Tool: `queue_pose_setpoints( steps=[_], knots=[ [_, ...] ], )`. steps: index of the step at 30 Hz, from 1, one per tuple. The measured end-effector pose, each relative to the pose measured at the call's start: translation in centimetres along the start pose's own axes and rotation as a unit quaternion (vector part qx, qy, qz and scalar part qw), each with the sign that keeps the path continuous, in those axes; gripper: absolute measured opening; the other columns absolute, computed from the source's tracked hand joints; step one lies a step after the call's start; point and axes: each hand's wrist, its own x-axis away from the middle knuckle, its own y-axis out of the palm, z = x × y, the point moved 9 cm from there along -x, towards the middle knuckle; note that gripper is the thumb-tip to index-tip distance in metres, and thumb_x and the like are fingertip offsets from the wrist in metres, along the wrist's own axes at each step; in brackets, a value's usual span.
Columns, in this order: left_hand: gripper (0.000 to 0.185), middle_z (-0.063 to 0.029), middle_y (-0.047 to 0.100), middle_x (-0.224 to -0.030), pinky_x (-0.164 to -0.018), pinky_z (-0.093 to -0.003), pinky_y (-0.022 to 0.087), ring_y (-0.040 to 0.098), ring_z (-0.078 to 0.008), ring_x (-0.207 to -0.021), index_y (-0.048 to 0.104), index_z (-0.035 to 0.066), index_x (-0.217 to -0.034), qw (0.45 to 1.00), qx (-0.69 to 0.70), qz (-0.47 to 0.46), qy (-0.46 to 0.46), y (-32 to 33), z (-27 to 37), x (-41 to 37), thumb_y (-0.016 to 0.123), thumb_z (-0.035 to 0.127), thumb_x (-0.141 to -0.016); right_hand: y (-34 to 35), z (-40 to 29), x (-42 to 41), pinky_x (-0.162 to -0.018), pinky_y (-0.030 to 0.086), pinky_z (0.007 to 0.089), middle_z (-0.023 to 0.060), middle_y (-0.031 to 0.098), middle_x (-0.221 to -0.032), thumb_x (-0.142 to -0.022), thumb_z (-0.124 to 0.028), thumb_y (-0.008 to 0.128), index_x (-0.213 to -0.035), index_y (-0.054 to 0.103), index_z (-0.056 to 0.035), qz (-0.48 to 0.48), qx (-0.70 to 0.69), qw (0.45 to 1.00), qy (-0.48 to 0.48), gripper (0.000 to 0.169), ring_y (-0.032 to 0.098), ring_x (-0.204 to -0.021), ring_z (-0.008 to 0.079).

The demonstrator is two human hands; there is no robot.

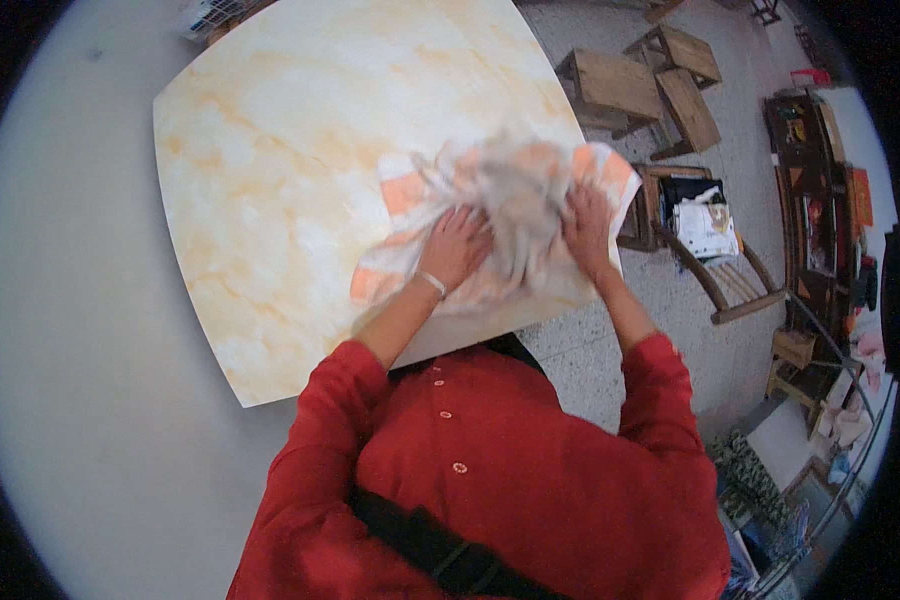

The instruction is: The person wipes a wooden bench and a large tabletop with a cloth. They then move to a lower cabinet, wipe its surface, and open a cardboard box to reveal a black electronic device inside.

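An orange-and-white checked cloth (405, 187) lies crumpled at the near right part of a marble-patterned tabletop (270, 172), and its middle is blurred. On its left part rests my left hand (457, 244), fingers spread, with a white band at the wrist. My right hand (589, 225) is on the cloth's right part, near the table's right edge. Whether either hand pinches the fabric or only presses on it cannot be told. Some cloth reaches past that right edge.
Wooden stools (615, 86) stand on the floor beyond the table's right side. Nearer is a wooden chair (754, 300) with white bags (705, 229) on it. A dark wooden cabinet (802, 187) is at far right. A pale wall or surface (82, 262) borders the left.
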Motion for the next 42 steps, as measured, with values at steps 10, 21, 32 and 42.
queue_pose_setpoints(
  steps=[10,21,32,42],
  knots=[
    [0.035,-0.0110,0.054,-0.101,-0.089,-0.0463,0.037,0.049,-0.0325,-0.099,0.061,0.012,-0.101,0.991,0.026,-0.019,-0.131,-3.2,-2.5,18.5,0.068,0.014,-0.066,7.6,-18.1,10.0,-0.080,0.041,0.0482,0.0105,0.060,-0.094,-0.075,-0.026,0.059,-0.085,0.064,-0.0099,-0.167,-0.085,0.975,-0.122,0.020,0.055,-0.092,0.0295],
    [0.036,-0.0120,0.050,-0.093,-0.078,-0.0424,0.038,0.047,-0.0327,-0.090,0.056,0.012,-0.097,0.988,0.037,0.048,-0.139,-0.8,-0.4,10.2,0.063,0.002,-0.064,5.5,-8.3,3.4,-0.072,0.042,0.0485,0.0088,0.058,-0.086,-0.080,-0.022,0.055,-0.093,0.062,-0.0126,-0.166,0.062,0.982,0.064,0.017,0.056,-0.079,0.0308],
    [0.043,-0.0178,0.051,-0.122,-0.098,-0.0455,0.034,0.048,-0.0359,-0.110,0.047,0.007,-0.128,0.946,0.108,0.213,-0.218,-5.5,-6.9,12.8,0.050,0.017,-0.086,7.3,-18.8,3.0,-0.100,0.014,0.0674,0.0301,0.024,-0.141,-0.065,-0.066,0.064,-0.127,0.055,-0.0192,-0.171,-0.138,0.970,-0.104,0.078,0.019,-0.133,0.0462],
    [0.061,-0.0222,0.003,-0.151,-0.107,-0.0598,0.005,0.003,-0.0413,-0.139,0.017,0.019,-0.147,0.812,-0.105,0.073,-0.569,-10.4,-25.8,23.3,0.036,0.044,-0.094,11.7,-12.3,-12.1,-0.102,0.019,0.0653,0.0128,0.036,-0.140,-0.083,-0.044,0.056,-0.128,0.051,-0.0309,-0.080,0.091,0.988,-0.096,0.048,0.032,-0.129,0.0371]
  ],
)
